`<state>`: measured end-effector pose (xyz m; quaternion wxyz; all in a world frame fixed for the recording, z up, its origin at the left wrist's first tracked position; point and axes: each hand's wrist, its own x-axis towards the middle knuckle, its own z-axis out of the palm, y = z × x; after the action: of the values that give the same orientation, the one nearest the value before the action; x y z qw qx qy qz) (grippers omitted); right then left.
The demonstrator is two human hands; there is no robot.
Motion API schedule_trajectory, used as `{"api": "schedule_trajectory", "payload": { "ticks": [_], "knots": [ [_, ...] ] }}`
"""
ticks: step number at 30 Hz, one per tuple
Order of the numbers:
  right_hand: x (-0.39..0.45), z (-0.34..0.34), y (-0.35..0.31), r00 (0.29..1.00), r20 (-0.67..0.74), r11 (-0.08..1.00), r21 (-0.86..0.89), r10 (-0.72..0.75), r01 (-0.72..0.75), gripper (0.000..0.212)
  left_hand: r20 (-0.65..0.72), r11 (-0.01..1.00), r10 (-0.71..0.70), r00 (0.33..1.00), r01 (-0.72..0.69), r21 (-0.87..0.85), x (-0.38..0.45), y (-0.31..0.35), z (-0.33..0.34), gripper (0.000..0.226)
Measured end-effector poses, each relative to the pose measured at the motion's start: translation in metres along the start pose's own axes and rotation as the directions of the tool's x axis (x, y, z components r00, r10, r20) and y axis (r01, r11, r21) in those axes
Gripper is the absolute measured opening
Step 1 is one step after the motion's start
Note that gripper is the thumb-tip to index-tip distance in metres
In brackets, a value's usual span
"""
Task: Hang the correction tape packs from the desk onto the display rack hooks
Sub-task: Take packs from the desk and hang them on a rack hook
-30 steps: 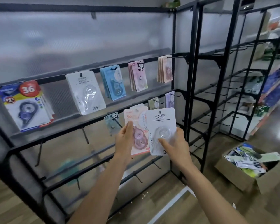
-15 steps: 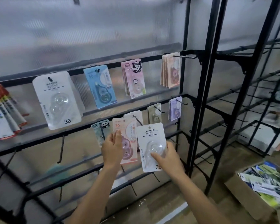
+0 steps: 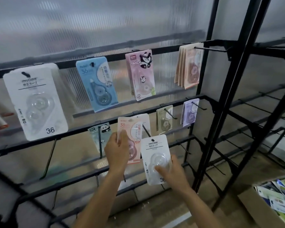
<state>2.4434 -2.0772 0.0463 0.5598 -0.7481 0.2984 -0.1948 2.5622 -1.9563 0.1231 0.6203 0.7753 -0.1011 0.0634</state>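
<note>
My left hand grips a pink correction tape pack by its left edge, held up against the second rail beside a bare hook. Lower and to the right, my right hand holds a white pack marked 36, thumb on its clear blister. The black display rack carries hung packs: a large white one, a blue one, a pink panda one and a stack of peach ones on the top rail.
On the second rail hang a grey panda pack, an olive pack and a lilac pack. Lower rails hold bare hooks. A cardboard box of mixed packs sits on the floor at the lower right. Another rack stands to the right.
The view has moved closer to the rack and shifted right. Both hands stay on their packs; the white pack has dropped lower relative to the pink one.
</note>
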Motion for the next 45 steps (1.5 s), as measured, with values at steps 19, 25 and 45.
{"api": "schedule_trajectory", "payload": {
  "ticks": [19,25,45],
  "knots": [
    [0.155,0.054,-0.022,0.970,0.241,0.893,-0.441,0.020,0.091,0.041,-0.219,0.993,0.007,0.976,0.019,0.120,0.020,0.008,0.019,0.018],
    [0.153,0.048,-0.024,0.971,0.238,0.917,-0.394,0.032,0.067,0.054,-0.157,0.996,0.047,0.986,-0.034,0.086,0.019,0.020,0.033,0.015],
    [0.120,-0.129,-0.147,0.856,0.011,0.766,0.451,-0.517,0.457,0.031,-0.123,0.928,0.288,0.950,-0.309,-0.208,0.000,0.141,0.153,0.021]
  ]
}}
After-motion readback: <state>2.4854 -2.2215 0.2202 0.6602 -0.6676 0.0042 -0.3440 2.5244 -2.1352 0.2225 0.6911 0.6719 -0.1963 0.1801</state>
